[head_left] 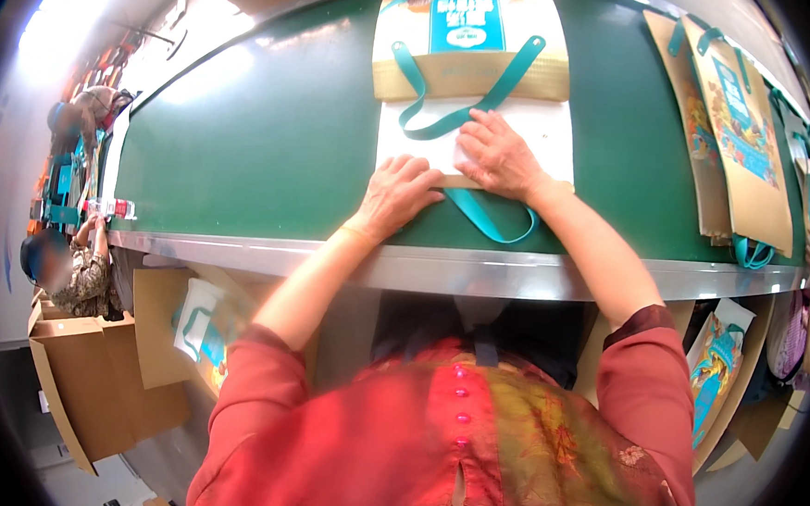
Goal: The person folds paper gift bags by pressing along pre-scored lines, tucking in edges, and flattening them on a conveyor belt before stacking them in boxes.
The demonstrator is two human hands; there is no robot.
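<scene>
A gold and white paper gift bag [472, 73] lies flat on the green tabletop in front of me, its white panel [532, 145] toward me. One teal ribbon handle [513, 74] loops over this panel; a second teal handle [490, 223] hangs past the near edge. My left hand [395, 195] closes on the near left edge of the bag, thumb beside the lower handle. On the white panel rests my right hand [502, 155], fingers apart and slightly bent, fingertips by the upper loop. Whatever is under its palm is hidden.
More gift bags [746, 135] lie at the right of the green table [244, 150], which has a metal front edge [423, 269]. Below it are cardboard boxes [105, 378] and bags [721, 356]. At far left a person in a cap [79, 275] holds something red and white.
</scene>
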